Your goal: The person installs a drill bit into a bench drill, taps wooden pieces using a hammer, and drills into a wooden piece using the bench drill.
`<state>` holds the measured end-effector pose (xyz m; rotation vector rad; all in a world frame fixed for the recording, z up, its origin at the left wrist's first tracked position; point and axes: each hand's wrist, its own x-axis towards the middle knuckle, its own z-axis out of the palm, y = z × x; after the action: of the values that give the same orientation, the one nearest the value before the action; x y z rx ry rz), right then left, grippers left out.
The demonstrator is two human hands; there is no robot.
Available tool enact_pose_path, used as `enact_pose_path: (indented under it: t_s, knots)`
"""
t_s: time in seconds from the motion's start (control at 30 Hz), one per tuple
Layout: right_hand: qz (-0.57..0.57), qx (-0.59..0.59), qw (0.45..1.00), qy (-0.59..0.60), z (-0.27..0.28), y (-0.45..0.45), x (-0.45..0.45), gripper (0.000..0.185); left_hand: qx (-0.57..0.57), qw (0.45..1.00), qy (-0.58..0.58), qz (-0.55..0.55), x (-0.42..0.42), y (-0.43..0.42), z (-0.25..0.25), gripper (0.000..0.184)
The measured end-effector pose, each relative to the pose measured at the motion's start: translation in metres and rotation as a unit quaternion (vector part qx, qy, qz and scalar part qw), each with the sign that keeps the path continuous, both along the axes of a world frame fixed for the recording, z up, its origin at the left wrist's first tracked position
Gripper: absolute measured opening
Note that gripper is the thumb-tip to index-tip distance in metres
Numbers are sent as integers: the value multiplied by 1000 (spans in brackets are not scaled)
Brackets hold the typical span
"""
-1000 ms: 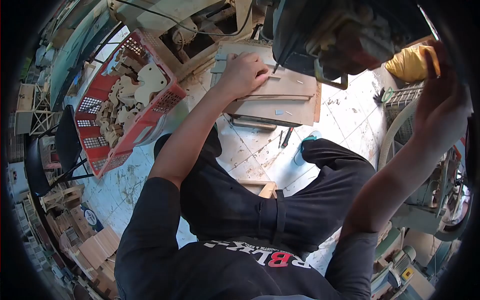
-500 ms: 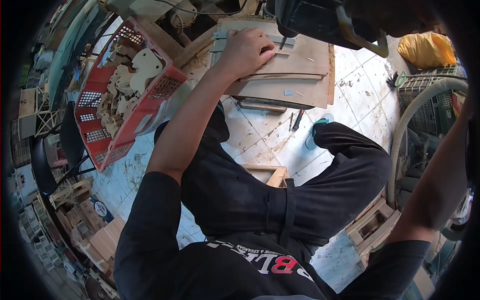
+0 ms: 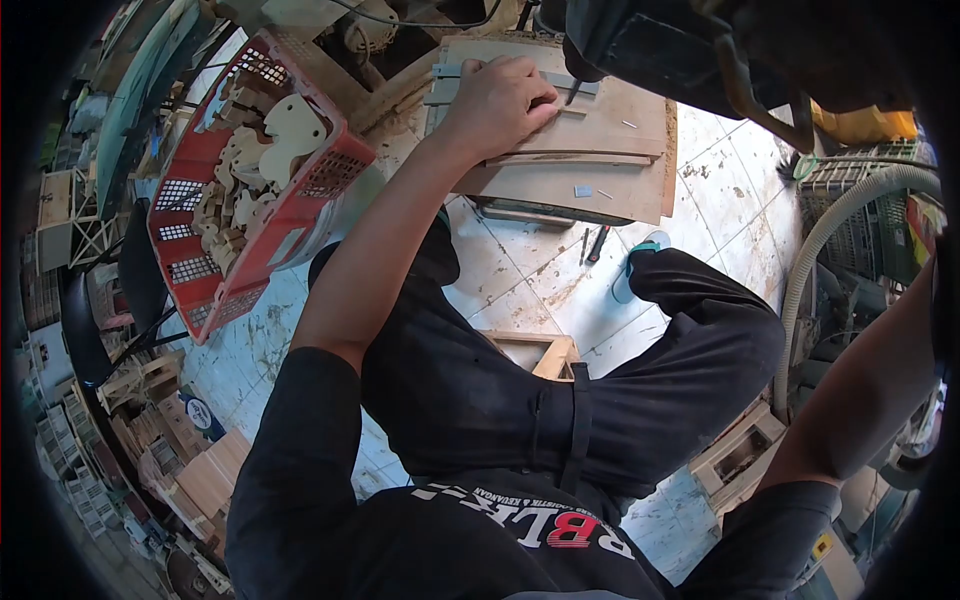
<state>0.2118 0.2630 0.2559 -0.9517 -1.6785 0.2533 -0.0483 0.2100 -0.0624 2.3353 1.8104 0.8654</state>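
Note:
My left hand (image 3: 503,105) rests on the wooden boards (image 3: 560,180) stacked under the drill press (image 3: 650,50). Its fingers are curled down, and the fingertips press against a small wooden strip (image 3: 572,113), mostly hidden by the hand. A thin dark drill bit (image 3: 573,93) points down just beside those fingertips. Whether the bit touches the wood I cannot tell. Grey strips (image 3: 445,72) lie across the boards around the hand. My right forearm (image 3: 850,390) reaches up along the right edge, its hand out of sight.
A red plastic crate (image 3: 335,165) of cut wooden shapes (image 3: 295,130) stands tilted at left. A ribbed hose (image 3: 815,240) curves at right. A screwdriver-like tool (image 3: 598,244) lies on the tiled floor (image 3: 520,250). A wooden frame (image 3: 555,357) sits between my legs.
The drill press's curved lever has swung down and right, and the dark drill head covers more of the view. My left hand stays on the boards; the view has shifted slightly.

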Motion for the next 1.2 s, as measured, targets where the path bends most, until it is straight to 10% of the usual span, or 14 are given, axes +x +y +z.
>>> enact_pose_path:
  t_s: [1.2]
  knots:
    - [-77, 140, 981, -107, 2, -16, 18, 39, -27, 999, -13, 20, 3, -3, 10, 15]
